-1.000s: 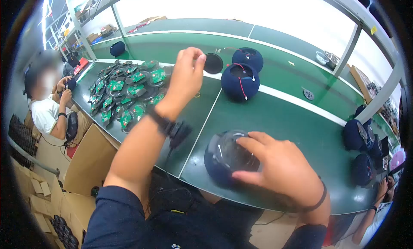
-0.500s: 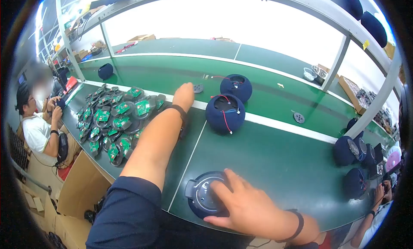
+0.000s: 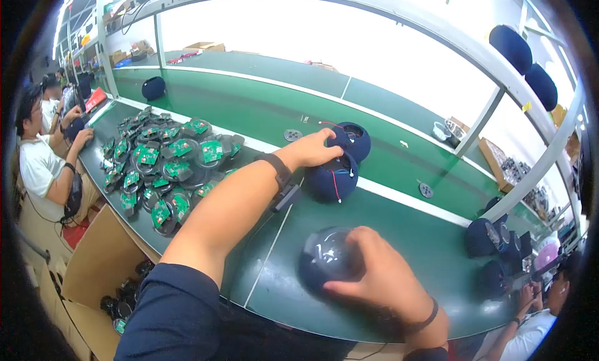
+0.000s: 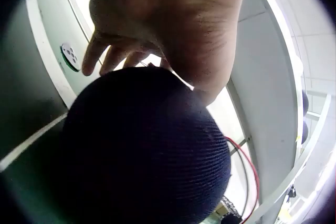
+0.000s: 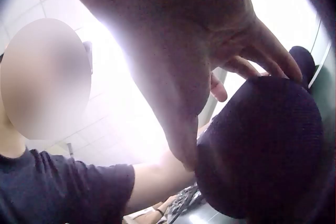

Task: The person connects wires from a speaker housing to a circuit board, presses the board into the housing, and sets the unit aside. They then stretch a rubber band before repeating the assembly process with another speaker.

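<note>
My right hand grips a navy, fabric-covered round housing near the bench's front edge, thumb on the near side and fingers across the top. A shiny clear cover forms its top, blurred by motion. At the back, my left hand reaches over another navy round housing, thumb close to its open top. In the left wrist view its fingers extend loosely past the knitted housing. Red wires hang from that opening. Behind it stands a similar open housing.
A heap of clear discs with green circuit boards covers the bench's left. Grey perforated discs lie on the green strip behind. More navy housings stand at right. Below left is a cardboard box. People sit at both ends.
My left hand has let go of a grey disc, now lying on the back strip, and moved right to the wired housing. My right hand keeps hold of its housing, which has shifted slightly.
</note>
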`<action>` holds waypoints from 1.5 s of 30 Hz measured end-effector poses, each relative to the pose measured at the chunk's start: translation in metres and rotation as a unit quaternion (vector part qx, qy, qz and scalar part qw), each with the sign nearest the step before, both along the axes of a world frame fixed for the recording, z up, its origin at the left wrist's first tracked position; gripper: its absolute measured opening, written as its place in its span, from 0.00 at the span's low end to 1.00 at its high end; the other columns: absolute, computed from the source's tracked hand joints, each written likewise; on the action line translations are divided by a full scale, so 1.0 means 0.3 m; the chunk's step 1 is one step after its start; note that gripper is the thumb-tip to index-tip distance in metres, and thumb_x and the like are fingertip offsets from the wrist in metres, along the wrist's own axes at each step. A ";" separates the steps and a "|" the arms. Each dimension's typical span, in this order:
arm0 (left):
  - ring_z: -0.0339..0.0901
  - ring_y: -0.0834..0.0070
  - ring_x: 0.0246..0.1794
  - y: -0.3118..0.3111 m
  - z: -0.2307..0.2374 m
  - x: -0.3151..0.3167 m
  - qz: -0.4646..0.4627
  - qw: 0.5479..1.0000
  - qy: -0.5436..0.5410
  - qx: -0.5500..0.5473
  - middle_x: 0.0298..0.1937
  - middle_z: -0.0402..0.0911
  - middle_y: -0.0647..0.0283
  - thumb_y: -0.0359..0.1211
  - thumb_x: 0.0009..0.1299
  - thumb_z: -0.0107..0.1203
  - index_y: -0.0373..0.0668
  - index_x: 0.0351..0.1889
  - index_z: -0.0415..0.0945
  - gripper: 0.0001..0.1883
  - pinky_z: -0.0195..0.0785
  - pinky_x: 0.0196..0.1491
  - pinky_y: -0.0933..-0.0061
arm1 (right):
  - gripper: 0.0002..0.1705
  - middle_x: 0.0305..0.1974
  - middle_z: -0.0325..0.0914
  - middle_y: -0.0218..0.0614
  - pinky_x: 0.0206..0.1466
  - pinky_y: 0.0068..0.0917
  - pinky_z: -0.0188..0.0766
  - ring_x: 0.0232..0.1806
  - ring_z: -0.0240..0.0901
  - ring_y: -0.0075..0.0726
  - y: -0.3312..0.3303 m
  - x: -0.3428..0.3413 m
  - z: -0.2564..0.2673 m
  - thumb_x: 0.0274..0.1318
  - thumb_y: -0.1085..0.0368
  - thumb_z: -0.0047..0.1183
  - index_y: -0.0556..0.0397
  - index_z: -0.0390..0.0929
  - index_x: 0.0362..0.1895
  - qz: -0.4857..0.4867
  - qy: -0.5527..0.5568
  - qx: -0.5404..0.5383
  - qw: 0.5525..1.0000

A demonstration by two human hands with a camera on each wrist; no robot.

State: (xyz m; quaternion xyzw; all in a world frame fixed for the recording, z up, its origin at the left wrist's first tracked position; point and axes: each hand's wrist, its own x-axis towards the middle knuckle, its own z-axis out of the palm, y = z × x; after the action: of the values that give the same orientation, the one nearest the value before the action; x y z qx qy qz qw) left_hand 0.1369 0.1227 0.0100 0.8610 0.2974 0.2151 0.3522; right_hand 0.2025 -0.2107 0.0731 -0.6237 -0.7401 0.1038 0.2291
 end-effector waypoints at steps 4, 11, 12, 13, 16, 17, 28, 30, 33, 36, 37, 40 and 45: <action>0.84 0.57 0.51 0.012 -0.044 -0.026 -0.063 0.998 -0.004 -0.012 0.51 0.86 0.49 0.38 0.68 0.57 0.42 0.63 0.76 0.25 0.74 0.56 0.62 | 0.45 0.54 0.76 0.50 0.56 0.44 0.76 0.52 0.78 0.59 -0.034 0.052 0.049 0.39 0.47 0.80 0.58 0.71 0.56 -0.082 -0.025 -0.026 0.996; 0.85 0.57 0.51 -0.166 0.045 -0.125 -0.091 0.991 0.096 -0.023 0.50 0.86 0.47 0.37 0.67 0.56 0.42 0.64 0.76 0.26 0.76 0.57 0.62 | 0.49 0.54 0.79 0.59 0.57 0.46 0.76 0.55 0.80 0.63 0.087 0.272 0.042 0.39 0.47 0.79 0.53 0.68 0.62 -0.253 -0.030 -0.054 0.965; 0.85 0.57 0.51 -0.189 0.028 -0.124 -0.083 0.993 0.090 0.004 0.50 0.86 0.47 0.38 0.68 0.56 0.42 0.64 0.76 0.26 0.76 0.57 0.62 | 0.49 0.52 0.81 0.58 0.57 0.42 0.75 0.54 0.81 0.58 0.122 0.334 0.021 0.39 0.47 0.79 0.53 0.68 0.63 -0.271 -0.047 -0.026 0.961; 0.85 0.56 0.51 -0.212 0.011 -0.125 -0.075 0.993 0.084 0.031 0.50 0.86 0.46 0.39 0.68 0.55 0.42 0.64 0.76 0.26 0.75 0.58 0.61 | 0.51 0.52 0.80 0.61 0.59 0.43 0.75 0.54 0.81 0.60 0.168 0.401 0.017 0.41 0.49 0.78 0.54 0.66 0.66 -0.282 -0.031 -0.008 0.959; 0.83 0.52 0.56 -0.281 -0.017 -0.135 -0.063 0.996 0.055 -0.032 0.54 0.84 0.43 0.42 0.70 0.55 0.42 0.65 0.74 0.27 0.74 0.60 0.58 | 0.50 0.53 0.81 0.62 0.59 0.45 0.75 0.55 0.80 0.62 0.305 0.592 -0.025 0.44 0.50 0.77 0.56 0.66 0.69 -0.343 -0.057 0.023 0.937; 0.82 0.52 0.56 -0.295 -0.041 -0.133 -0.046 0.998 0.035 -0.035 0.54 0.84 0.43 0.42 0.70 0.54 0.42 0.66 0.74 0.27 0.74 0.60 0.58 | 0.50 0.57 0.79 0.63 0.62 0.47 0.74 0.59 0.77 0.64 0.349 0.619 -0.014 0.44 0.49 0.77 0.57 0.68 0.67 -0.361 -0.038 -0.018 0.932; 0.77 0.51 0.62 -0.525 -0.131 -0.207 0.056 0.989 -0.120 -0.062 0.61 0.79 0.45 0.49 0.76 0.54 0.39 0.68 0.69 0.30 0.69 0.63 0.57 | 0.43 0.57 0.77 0.55 0.63 0.50 0.73 0.59 0.73 0.64 0.569 0.719 -0.127 0.51 0.36 0.69 0.58 0.77 0.59 -0.424 -0.112 0.040 0.898; 0.72 0.52 0.66 -0.515 -0.180 -0.206 0.032 0.984 -0.172 -0.034 0.62 0.77 0.46 0.50 0.77 0.54 0.40 0.68 0.70 0.29 0.65 0.67 0.56 | 0.42 0.59 0.75 0.55 0.63 0.50 0.73 0.59 0.73 0.65 0.594 0.713 -0.145 0.51 0.39 0.70 0.58 0.77 0.59 -0.450 -0.113 0.066 0.884; 0.75 0.50 0.63 -0.479 -0.208 -0.190 -0.006 0.972 -0.228 -0.047 0.60 0.79 0.44 0.49 0.76 0.56 0.39 0.68 0.69 0.29 0.68 0.65 0.56 | 0.40 0.65 0.71 0.54 0.64 0.50 0.73 0.60 0.72 0.65 0.627 0.692 -0.175 0.50 0.45 0.72 0.55 0.77 0.61 -0.439 -0.161 0.170 0.868; 0.79 0.46 0.60 -0.484 -0.192 -0.191 -0.032 0.962 -0.240 -0.124 0.57 0.82 0.42 0.47 0.75 0.57 0.38 0.68 0.68 0.30 0.71 0.63 0.56 | 0.39 0.68 0.68 0.51 0.67 0.49 0.71 0.63 0.70 0.63 0.657 0.633 -0.140 0.48 0.50 0.74 0.49 0.77 0.63 -0.291 -0.181 0.185 0.921; 0.79 0.46 0.60 -0.482 -0.194 -0.187 -0.026 0.962 -0.241 -0.126 0.57 0.82 0.42 0.47 0.75 0.57 0.38 0.68 0.68 0.30 0.71 0.63 0.56 | 0.39 0.70 0.67 0.49 0.68 0.48 0.71 0.65 0.69 0.62 0.668 0.589 -0.107 0.46 0.53 0.75 0.46 0.77 0.64 -0.180 -0.149 0.120 0.965; 0.80 0.44 0.60 -0.488 -0.200 -0.185 -0.008 0.964 -0.259 -0.062 0.58 0.81 0.39 0.44 0.76 0.56 0.41 0.69 0.66 0.28 0.70 0.64 0.53 | 0.39 0.70 0.67 0.45 0.69 0.47 0.70 0.67 0.68 0.62 0.712 0.511 -0.099 0.44 0.52 0.76 0.46 0.78 0.62 -0.148 -0.212 0.061 0.964; 0.81 0.47 0.55 -0.471 -0.209 -0.182 0.027 0.964 -0.263 -0.026 0.53 0.84 0.44 0.41 0.74 0.57 0.42 0.66 0.68 0.26 0.69 0.61 0.50 | 0.37 0.62 0.74 0.42 0.65 0.46 0.72 0.62 0.70 0.58 0.737 0.472 -0.121 0.40 0.54 0.78 0.50 0.79 0.56 -0.176 -0.254 0.048 0.950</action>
State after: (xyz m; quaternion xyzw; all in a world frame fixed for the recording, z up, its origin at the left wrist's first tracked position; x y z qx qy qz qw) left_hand 0.0823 -0.0185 -0.0527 0.7564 0.2232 0.4356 0.4338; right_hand 0.3439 0.0104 0.0368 -0.7379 -0.6565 -0.1358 0.0776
